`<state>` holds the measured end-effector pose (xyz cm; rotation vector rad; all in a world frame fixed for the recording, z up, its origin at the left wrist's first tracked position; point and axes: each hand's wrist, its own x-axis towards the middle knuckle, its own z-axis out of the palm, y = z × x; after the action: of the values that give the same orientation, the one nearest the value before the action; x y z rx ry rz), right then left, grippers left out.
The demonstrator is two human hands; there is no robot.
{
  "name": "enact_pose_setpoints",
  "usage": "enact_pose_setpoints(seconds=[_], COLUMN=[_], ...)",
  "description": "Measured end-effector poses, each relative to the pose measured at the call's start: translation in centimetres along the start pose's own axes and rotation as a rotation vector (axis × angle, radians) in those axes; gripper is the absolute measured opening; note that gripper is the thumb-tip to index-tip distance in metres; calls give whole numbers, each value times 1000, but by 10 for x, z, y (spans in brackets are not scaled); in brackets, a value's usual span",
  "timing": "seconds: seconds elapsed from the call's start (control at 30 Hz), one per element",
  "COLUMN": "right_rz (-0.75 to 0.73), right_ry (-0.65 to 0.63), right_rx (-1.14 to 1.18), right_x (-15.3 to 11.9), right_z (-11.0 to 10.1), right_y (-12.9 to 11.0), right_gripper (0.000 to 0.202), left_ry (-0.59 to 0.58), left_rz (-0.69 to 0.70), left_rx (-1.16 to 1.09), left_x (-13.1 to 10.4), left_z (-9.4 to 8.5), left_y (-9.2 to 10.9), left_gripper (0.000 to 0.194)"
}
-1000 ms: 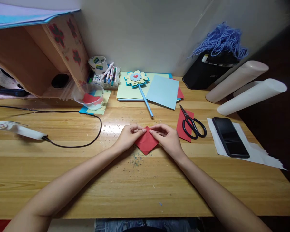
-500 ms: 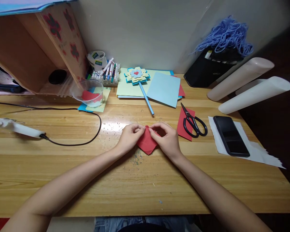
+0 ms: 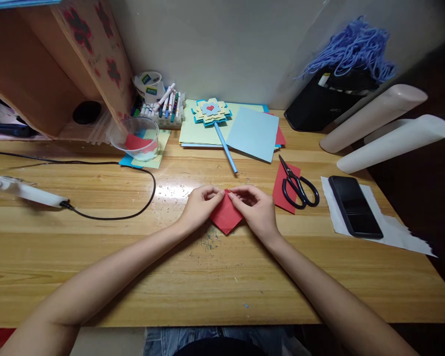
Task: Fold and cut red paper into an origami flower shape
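Observation:
A folded red paper (image 3: 226,215) is held low over the table, one corner pointing toward me. My left hand (image 3: 203,203) pinches its upper left edge between thumb and fingers. At its upper right edge, my right hand (image 3: 257,207) grips it the same way, and both thumbs lie close together near the top corner. Right of my hands, black-handled scissors (image 3: 298,185) rest partly on a flat red paper piece (image 3: 280,194). Beyond my hands lies a layered paper flower (image 3: 211,112) with a blue stem (image 3: 226,150).
Behind are a light blue sheet (image 3: 255,133), a clear bowl (image 3: 134,141) and markers (image 3: 169,106). On the right stand paper rolls (image 3: 393,143) and a phone (image 3: 355,206). A white corded tool (image 3: 40,194) lies left, beside a cardboard box (image 3: 92,59).
The view has shifted slightly. Both hands still hold the red paper, whose lower part now looks flatter and more neatly pointed; my fingers have moved only a little.

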<state>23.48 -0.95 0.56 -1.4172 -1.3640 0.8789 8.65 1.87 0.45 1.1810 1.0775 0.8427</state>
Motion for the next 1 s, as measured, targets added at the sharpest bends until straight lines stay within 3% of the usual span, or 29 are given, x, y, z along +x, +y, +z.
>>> enact_pose_setpoints(seconds=[0.13,0.43,0.7,0.87,1.0], right_rz=[49,-355,-584,-757,-788], right_ry=[-31,-26,11,-40,-70], right_rx=[11,-269,-505,-666,-739], right_x=[5,3,3,4,5], right_z=[-3,-6,-5,-9,-11], right_y=[4,0,3,2,0], right_gripper=[15,10,8,9,11], left_ry=[-48,-43,31,14,-15], left_rz=[-12,-86,-104,-118,-131], left_rx=[-10,20,48,71,46], left_x=[2,0,0,2,2], left_z=[-1,1,4,3,2], left_y=[0,5,5,5,5], left_gripper=[23,23,17,19,20])
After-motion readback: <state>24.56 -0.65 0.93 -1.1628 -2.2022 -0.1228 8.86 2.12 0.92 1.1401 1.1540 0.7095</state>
